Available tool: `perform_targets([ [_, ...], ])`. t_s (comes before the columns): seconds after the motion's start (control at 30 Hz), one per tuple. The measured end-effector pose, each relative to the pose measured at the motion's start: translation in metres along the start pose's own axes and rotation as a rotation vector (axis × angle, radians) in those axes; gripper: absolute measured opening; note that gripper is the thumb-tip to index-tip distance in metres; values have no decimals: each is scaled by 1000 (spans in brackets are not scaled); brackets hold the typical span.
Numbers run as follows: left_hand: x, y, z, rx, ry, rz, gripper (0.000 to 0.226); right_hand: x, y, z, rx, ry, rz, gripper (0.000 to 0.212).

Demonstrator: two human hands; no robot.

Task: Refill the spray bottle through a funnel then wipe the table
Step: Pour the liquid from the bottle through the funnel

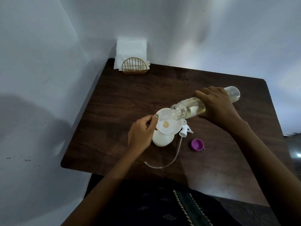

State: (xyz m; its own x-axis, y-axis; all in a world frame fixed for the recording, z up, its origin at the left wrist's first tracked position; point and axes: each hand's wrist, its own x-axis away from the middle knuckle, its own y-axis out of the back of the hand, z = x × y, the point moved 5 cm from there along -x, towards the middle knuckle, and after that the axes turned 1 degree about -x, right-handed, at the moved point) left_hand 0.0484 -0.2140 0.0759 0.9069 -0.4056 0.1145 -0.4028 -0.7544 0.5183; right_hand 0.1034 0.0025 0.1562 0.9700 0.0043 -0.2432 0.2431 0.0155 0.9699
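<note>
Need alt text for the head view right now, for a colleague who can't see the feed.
The right hand tips a clear refill bottle over a white funnel seated in the white spray bottle, while the left hand pinches the funnel's rim. On the dark table lie the spray head, a purple cap and a napkin holder.

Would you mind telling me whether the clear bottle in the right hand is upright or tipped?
Tipped. The right hand holds the clear bottle nearly on its side, open mouth lowest, over the white funnel.
</note>
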Motion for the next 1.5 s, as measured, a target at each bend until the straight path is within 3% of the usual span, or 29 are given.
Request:
perform_targets([
  [0.3, 1, 1, -1, -11, 9, -4, 38, 0, 0, 0, 4, -1, 9, 49],
  [0.67, 2, 1, -2, -19, 10, 2, 50, -1, 2, 1, -10, 2, 10, 49],
  [1.13, 1, 0, -2, -16, 14, -3, 35, -1, 1, -2, 0, 0, 10, 49],
  [1.5, -1, -2, 2, 10, 5, -14, 43, -2, 0, -3, 16, 0, 12, 51],
])
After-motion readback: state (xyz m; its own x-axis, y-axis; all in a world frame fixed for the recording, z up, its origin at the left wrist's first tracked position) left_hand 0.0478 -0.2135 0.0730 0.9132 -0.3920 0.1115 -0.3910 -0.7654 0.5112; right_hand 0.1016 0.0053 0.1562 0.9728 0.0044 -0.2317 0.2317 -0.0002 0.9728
